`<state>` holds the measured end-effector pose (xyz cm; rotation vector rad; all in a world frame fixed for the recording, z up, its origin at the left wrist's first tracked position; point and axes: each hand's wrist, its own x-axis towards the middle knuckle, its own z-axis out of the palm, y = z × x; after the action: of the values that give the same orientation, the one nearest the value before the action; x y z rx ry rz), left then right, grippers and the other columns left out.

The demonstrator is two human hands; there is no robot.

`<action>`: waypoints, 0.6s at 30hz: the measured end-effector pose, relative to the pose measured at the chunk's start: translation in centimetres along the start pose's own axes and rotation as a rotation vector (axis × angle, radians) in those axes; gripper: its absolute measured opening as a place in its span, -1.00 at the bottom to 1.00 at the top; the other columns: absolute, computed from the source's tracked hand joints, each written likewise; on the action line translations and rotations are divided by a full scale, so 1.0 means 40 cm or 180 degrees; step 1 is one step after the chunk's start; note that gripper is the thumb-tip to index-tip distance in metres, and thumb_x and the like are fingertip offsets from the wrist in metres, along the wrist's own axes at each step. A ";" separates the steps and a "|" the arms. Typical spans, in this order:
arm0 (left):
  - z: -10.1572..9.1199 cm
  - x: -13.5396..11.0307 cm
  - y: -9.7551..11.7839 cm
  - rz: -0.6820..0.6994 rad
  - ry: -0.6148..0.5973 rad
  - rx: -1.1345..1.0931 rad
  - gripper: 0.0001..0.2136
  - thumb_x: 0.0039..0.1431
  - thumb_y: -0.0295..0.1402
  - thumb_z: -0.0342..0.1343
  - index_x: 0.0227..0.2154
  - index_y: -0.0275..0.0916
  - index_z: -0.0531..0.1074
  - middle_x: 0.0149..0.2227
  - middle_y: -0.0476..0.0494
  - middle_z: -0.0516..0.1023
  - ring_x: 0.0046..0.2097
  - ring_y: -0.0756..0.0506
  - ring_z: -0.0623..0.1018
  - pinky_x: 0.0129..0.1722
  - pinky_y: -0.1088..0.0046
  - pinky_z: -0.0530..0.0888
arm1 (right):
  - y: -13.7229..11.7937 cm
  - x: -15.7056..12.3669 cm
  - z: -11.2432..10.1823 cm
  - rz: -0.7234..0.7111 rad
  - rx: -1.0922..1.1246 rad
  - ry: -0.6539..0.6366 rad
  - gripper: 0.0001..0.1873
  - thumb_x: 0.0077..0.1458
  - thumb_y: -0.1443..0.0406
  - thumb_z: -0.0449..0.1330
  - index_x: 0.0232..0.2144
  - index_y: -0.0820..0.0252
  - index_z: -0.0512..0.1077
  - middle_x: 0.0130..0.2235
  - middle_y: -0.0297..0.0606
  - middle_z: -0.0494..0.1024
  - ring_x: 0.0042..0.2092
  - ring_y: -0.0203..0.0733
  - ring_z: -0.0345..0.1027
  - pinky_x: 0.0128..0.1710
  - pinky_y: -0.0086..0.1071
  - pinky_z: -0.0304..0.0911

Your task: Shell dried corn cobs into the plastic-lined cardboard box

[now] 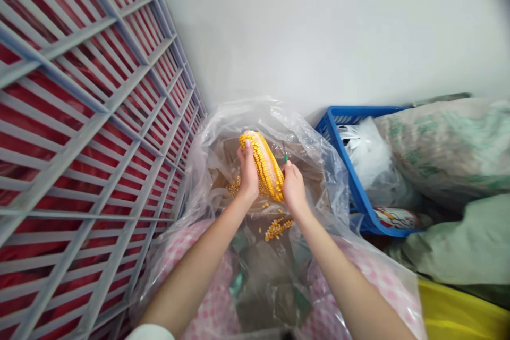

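A yellow corn cob (263,162) is held upright over a box lined with a clear plastic bag (319,170). My left hand (247,171) is wrapped round the cob's left side. My right hand (294,187) is closed at the cob's lower right, with a small green tip (286,159) sticking up from its fingers; what that thing is I cannot make out. Loose yellow kernels (277,228) lie on the plastic below the hands, and more sit behind the left hand.
A grey metal grille (91,133) over red stands close on the left. A blue plastic crate (350,180) with white bags is to the right, beside woven sacks (446,143). A yellow object (462,313) is at the lower right. A white wall rises behind.
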<state>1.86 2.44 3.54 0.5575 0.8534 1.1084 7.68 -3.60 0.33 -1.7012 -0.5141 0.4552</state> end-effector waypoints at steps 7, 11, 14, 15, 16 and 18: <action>0.006 -0.070 -0.056 0.0380 -0.0362 0.0965 -0.75 0.04 -0.13 0.02 -0.38 -0.19 0.43 -0.34 -0.08 0.45 -0.23 -0.05 0.43 -0.24 0.53 0.30 | -0.030 -0.028 -0.001 0.0286 0.0300 0.0537 -0.67 0.12 0.03 -0.20 -0.52 0.10 0.06 -0.55 -0.43 0.15 -0.51 -0.30 0.08 -0.49 -0.41 0.05; -0.007 -0.054 -0.055 0.1000 -0.0491 0.1352 -0.74 0.06 -0.12 0.00 -0.49 -0.19 0.43 -0.45 -0.05 0.42 -0.34 -0.03 0.40 -0.28 0.55 0.26 | -0.007 -0.028 0.029 0.0503 0.0567 0.0668 -0.67 0.11 0.02 -0.22 -0.51 0.09 0.04 -0.55 -0.41 0.16 -0.51 -0.29 0.10 -0.48 -0.39 0.08; -0.020 -0.033 -0.055 0.1304 -0.0548 0.1755 -0.69 0.07 -0.08 -0.03 -0.58 -0.19 0.38 -0.55 -0.03 0.36 -0.46 -0.01 0.32 -0.38 0.54 0.21 | 0.008 -0.017 0.040 0.0638 0.0708 0.0808 -0.66 0.11 0.03 -0.26 -0.51 0.09 0.04 -0.56 -0.41 0.16 -0.51 -0.28 0.11 -0.48 -0.39 0.10; -0.023 -0.027 -0.055 0.1395 -0.0561 0.1966 -0.66 0.09 -0.07 -0.07 -0.60 -0.19 0.36 -0.58 -0.02 0.33 -0.50 -0.01 0.29 -0.41 0.54 0.19 | 0.011 -0.014 0.041 0.0687 0.0787 0.0845 -0.67 0.11 0.03 -0.25 -0.52 0.09 0.04 -0.56 -0.41 0.16 -0.51 -0.29 0.11 -0.48 -0.39 0.10; -0.026 -0.023 -0.053 0.1484 -0.0585 0.2204 -0.63 0.10 -0.05 -0.11 -0.61 -0.19 0.34 -0.61 -0.01 0.30 -0.52 0.00 0.26 -0.44 0.53 0.18 | 0.014 -0.011 0.043 0.0745 0.0891 0.0879 -0.67 0.10 0.04 -0.24 -0.52 0.10 0.05 -0.57 -0.41 0.15 -0.51 -0.29 0.11 -0.49 -0.40 0.10; -0.028 -0.018 -0.049 0.1604 -0.0683 0.2682 -0.59 0.14 -0.02 -0.21 -0.58 -0.18 0.35 -0.61 -0.01 0.30 -0.53 -0.01 0.26 -0.46 0.51 0.17 | 0.018 -0.008 0.046 0.0891 0.1204 0.0945 -0.69 0.08 0.05 -0.19 -0.54 0.10 0.05 -0.58 -0.43 0.14 -0.52 -0.31 0.09 -0.50 -0.41 0.10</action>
<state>1.85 1.03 1.66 1.6323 1.0031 1.0725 6.45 -2.43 -0.70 -1.4416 0.0301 0.4563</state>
